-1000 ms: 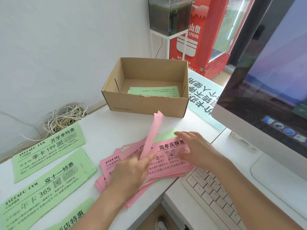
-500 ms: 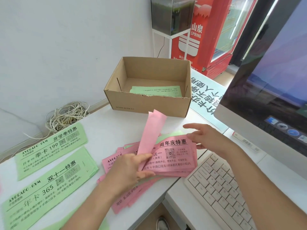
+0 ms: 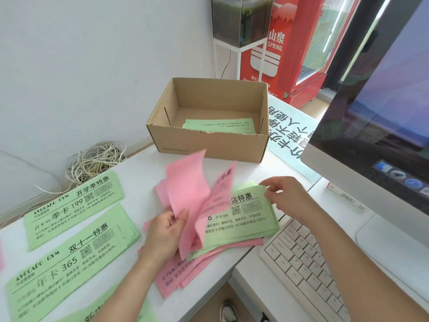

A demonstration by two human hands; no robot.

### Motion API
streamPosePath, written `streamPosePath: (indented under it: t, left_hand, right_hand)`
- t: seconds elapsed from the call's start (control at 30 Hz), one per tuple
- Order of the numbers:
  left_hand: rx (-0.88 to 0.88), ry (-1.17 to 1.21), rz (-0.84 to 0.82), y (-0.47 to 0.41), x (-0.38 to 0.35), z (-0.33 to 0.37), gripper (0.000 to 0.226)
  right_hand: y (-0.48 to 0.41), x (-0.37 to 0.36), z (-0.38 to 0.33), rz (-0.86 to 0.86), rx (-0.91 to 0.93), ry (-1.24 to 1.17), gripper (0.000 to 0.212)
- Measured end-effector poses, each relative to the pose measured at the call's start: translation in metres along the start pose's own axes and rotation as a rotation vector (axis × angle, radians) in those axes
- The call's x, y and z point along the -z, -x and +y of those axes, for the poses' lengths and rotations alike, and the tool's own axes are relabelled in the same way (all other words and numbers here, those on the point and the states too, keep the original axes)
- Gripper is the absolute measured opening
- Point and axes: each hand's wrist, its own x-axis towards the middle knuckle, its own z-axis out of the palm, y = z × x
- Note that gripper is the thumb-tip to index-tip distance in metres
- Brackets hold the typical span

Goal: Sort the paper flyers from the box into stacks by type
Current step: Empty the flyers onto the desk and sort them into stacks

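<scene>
Left hand [image 3: 167, 233] is gripping lifted, motion-blurred pink paper flyers [image 3: 188, 194] that are hiding the left half of the top green paper flyer [image 3: 250, 217], whose far right corner the right hand [image 3: 285, 196] is pinching, near the white table's [image 3: 139, 173] front edge, while the brown cardboard box's [image 3: 209, 146] front wall is partly masking the green flyers inside [image 3: 220, 125].

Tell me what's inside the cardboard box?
A few green flyers lie flat on the floor of the box. Its front wall covers their near edge, so how many is unclear.
</scene>
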Motion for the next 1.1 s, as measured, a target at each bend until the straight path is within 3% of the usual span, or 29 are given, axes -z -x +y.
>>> streamPosePath:
  t: [0.07,0.17,0.27,0.4,0.5,0.53,0.63,0.7,0.83,0.93,1.1]
  left_hand:
    - [0.067,-0.036,0.045,0.000,-0.002,0.001,0.041]
    - [0.084,-0.059,0.079,0.000,-0.006,0.001,0.029]
    - [0.077,-0.045,0.114,-0.001,-0.010,-0.001,0.017]
    - [0.059,-0.047,0.129,0.001,-0.011,0.003,0.015]
    - [0.035,-0.018,0.108,0.002,-0.011,0.002,0.018]
    - [-0.002,-0.045,0.093,0.004,-0.011,0.003,0.025]
    - [-0.206,-0.201,-0.071,0.011,-0.009,0.007,0.076]
    - [-0.347,-0.371,-0.223,0.018,-0.008,0.011,0.091]
    - [-0.619,-0.605,-0.331,0.024,-0.005,0.014,0.076]
    - [-0.665,-0.602,-0.334,0.017,-0.003,0.009,0.067]
    - [-0.814,-0.743,-0.226,0.011,-0.011,-0.008,0.031]
  right_hand:
    - [0.002,-0.001,-0.002,0.024,0.030,0.021,0.031]
    - [0.007,-0.004,-0.006,0.052,0.124,0.122,0.032]
    - [0.012,-0.006,-0.009,0.104,0.161,0.211,0.008]
    - [0.028,-0.003,-0.024,-0.090,-0.006,-0.041,0.053]
    - [0.037,-0.005,-0.028,-0.118,-0.048,-0.070,0.058]
    - [0.039,-0.006,-0.029,-0.097,-0.065,-0.085,0.058]
    - [0.040,-0.008,-0.028,-0.085,-0.122,-0.188,0.060]
    - [0.040,-0.006,-0.027,-0.102,-0.160,-0.272,0.069]
    - [0.040,0.002,-0.028,-0.079,-0.171,-0.280,0.075]
    - [0.038,0.009,-0.032,-0.129,-0.206,-0.280,0.076]
    - [0.036,0.007,-0.032,-0.145,-0.130,-0.007,0.044]
